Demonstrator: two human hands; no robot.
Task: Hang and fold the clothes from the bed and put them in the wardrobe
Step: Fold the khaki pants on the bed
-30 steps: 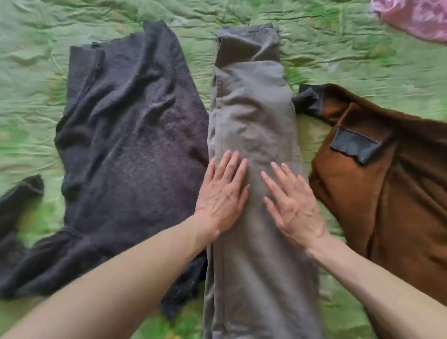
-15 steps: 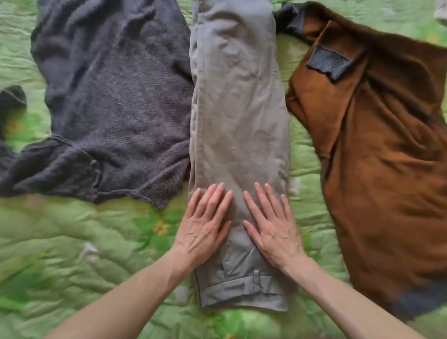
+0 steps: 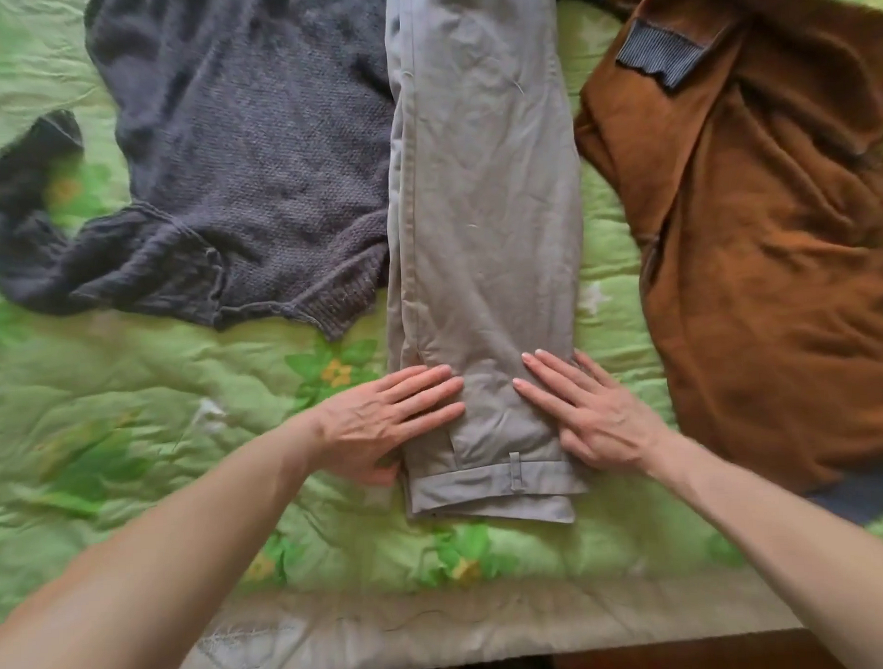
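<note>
I see a pair of grey cotton trousers (image 3: 480,223), folded lengthwise, lying down the middle of a green floral quilted bedspread (image 3: 132,420), waistband nearest me. My left hand (image 3: 382,421) and right hand (image 3: 590,414) press flat on them just above the waistband, fingers straight, gripping nothing. A dark grey knitted sweater (image 3: 253,155) lies left, a rust-brown fleece jacket (image 3: 772,252) right.

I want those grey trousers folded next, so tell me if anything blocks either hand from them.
Nothing does. The left hand and right hand already lie flat on the grey trousers near the waistband.
</note>
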